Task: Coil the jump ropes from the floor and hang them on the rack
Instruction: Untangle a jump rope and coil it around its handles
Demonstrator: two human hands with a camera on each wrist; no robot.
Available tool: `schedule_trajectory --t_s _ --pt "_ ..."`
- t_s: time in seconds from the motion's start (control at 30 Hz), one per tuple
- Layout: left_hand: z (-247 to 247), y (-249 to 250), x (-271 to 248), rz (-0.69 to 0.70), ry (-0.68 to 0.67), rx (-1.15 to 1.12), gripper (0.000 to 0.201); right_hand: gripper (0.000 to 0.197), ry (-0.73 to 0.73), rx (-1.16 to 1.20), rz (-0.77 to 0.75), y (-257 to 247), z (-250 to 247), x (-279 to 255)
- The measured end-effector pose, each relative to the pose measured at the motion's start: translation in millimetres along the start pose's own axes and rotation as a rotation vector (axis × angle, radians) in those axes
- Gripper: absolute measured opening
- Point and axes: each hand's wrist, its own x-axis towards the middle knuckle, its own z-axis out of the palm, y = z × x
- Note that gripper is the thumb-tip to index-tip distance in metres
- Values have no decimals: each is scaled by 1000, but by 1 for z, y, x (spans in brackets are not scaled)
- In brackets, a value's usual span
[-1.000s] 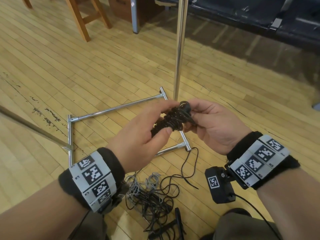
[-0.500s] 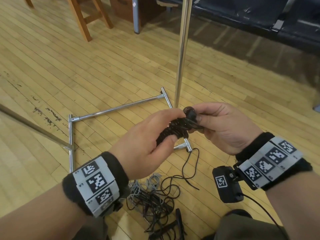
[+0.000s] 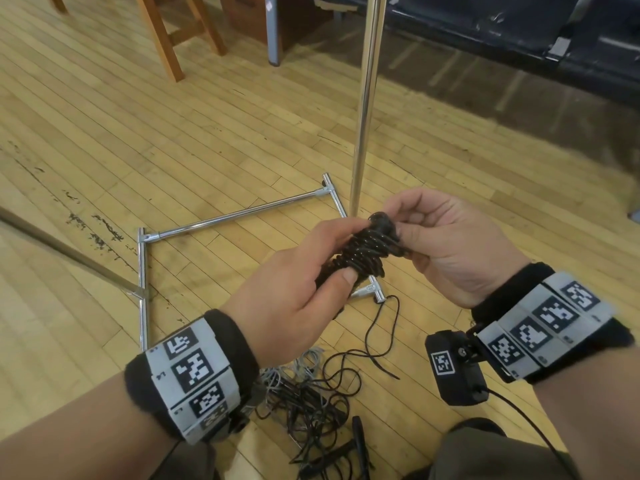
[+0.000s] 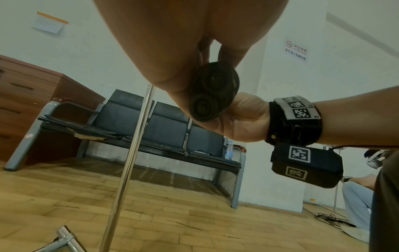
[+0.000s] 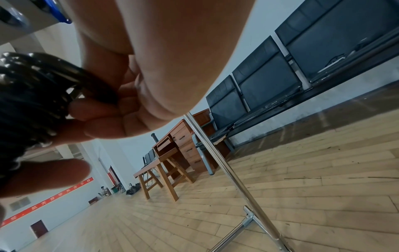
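Jump rope [image 3: 363, 252] unlabelled; wall sign [image 4: 296, 50] illegible.

Both hands hold a coiled black jump rope [image 3: 363, 252]; left hand [image 3: 294, 299] grips low; right hand [image 3: 446, 244] pinches top.

glossy black rope [image 3: 363, 252], shiny metal rack [image 3: 367, 98]

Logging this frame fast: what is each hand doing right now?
Left hand: closed around the coiled black jump rope, gripping its lower part.
Right hand: fingers pinch the top end of the same coiled rope.
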Motion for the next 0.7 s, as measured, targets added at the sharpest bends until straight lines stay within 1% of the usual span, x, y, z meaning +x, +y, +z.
schedule_trajectory --t_s 0.1,0.2,0.33,0.4,0.53,0.7 --pt "1 -2 1 7 -5 29 47 23 26 -25 18 -1 -1 0" --pt "3 -9 1 12 -5 86 48 23 54 -90 61 -5 -1 0" --pt "10 -13 -1 15 33 173 49 27 57 -122 130 -8 3 -1" --pt "11 -14 0 -5 46 178 49 30 83 -82 162 -8 7 -2" --pt "10 -17 4 -39 68 120 53 35 127 41 177 -5 16 -3" --pt "14 -17 4 -59 84 79 51 35 153 82 198 3 18 -1"
